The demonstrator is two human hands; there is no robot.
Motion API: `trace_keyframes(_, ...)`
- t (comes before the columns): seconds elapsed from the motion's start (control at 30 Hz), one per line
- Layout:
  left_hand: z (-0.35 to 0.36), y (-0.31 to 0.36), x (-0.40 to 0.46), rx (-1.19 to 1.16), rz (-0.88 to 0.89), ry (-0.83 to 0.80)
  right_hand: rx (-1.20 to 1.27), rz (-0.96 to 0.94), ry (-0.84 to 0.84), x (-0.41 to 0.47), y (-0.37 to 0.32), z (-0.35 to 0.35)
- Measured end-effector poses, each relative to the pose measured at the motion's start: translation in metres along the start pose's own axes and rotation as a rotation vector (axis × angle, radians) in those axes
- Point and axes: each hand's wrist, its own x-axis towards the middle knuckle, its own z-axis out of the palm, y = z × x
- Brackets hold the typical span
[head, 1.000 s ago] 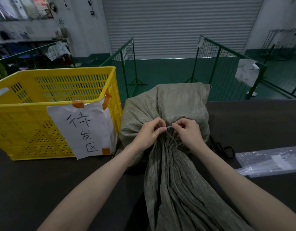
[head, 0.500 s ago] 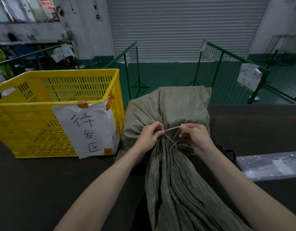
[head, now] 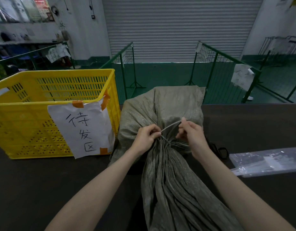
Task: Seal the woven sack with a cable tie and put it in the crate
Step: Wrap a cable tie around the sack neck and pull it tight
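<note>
A grey-green woven sack point(head: 175, 104) lies on the dark table, its neck bunched and trailing toward me. A pale cable tie point(head: 171, 126) loops around the gathered neck. My left hand point(head: 148, 137) pinches the tie at its head, right at the neck. My right hand point(head: 190, 132) grips the tie's free tail, stretched taut up and to the right. The yellow slatted crate point(head: 35, 114) stands to the left of the sack, with a handwritten paper sign point(head: 82, 127) taped on its front.
A clear plastic bag of cable ties point(head: 267, 161) lies at the right on the table point(head: 35, 180). Black scissors point(head: 219, 151) sit just behind my right wrist. Green wire fences point(head: 215, 67) and a shut roller door stand beyond the table's far edge.
My right hand has drawn the tie's tail out to the right and upward, so more tail shows between my hands. My left hand has stayed at the sack's neck.
</note>
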Motion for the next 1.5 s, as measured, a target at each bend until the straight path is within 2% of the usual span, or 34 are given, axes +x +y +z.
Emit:
trace_keyframes(0.17, 0.006, 0.014, -0.003, 0.039, 0.119, -0.075, -0.457, -0.113, 0.007, 0.003, 0.019, 0.016)
trace_keyframes(0.33, 0.006, 0.009, -0.007, 0.087, 0.128, -0.037, -0.633, -0.201, 0.036, 0.006, 0.021, 0.019)
trace_keyframes(0.43, 0.011, 0.008, -0.003, 0.104, 0.124, -0.015, -0.631, -0.209, 0.086, 0.011, 0.016, 0.019)
trace_keyframes(0.57, 0.019, 0.003, -0.001, 0.136, 0.098, 0.026, -0.499, -0.176, 0.177, 0.02, 0.012, 0.008)
trace_keyframes(0.7, 0.026, -0.007, -0.006, 0.108, 0.067, 0.072, -0.341, -0.154, 0.161, 0.021, 0.004, 0.001)
trace_keyframes(0.87, 0.03, -0.007, -0.004, 0.13, 0.083, 0.105, -0.186, -0.216, 0.129, 0.015, -0.018, 0.002)
trace_keyframes(0.97, 0.032, -0.01, -0.004, 0.171, 0.091, 0.118, -0.121, -0.178, 0.185, 0.013, -0.01, 0.007)
trace_keyframes(1.03, 0.036, -0.011, -0.009, 0.181, 0.089, 0.105, -0.179, -0.173, 0.186, 0.01, 0.003, 0.007)
trace_keyframes(1.13, 0.039, -0.009, -0.011, 0.196, 0.112, 0.062, -0.516, -0.166, 0.093, 0.008, 0.023, 0.006)
trace_keyframes(1.2, 0.037, -0.008, -0.011, 0.212, 0.124, 0.035, -0.653, -0.154, 0.036, 0.009, 0.034, 0.01)
trace_keyframes(1.37, 0.033, -0.011, -0.017, 0.245, 0.146, 0.02, -0.735, -0.207, 0.052, 0.01, 0.038, 0.021)
trace_keyframes(1.5, 0.032, -0.005, -0.015, 0.267, 0.146, 0.013, -0.676, -0.264, 0.075, 0.002, 0.031, 0.02)
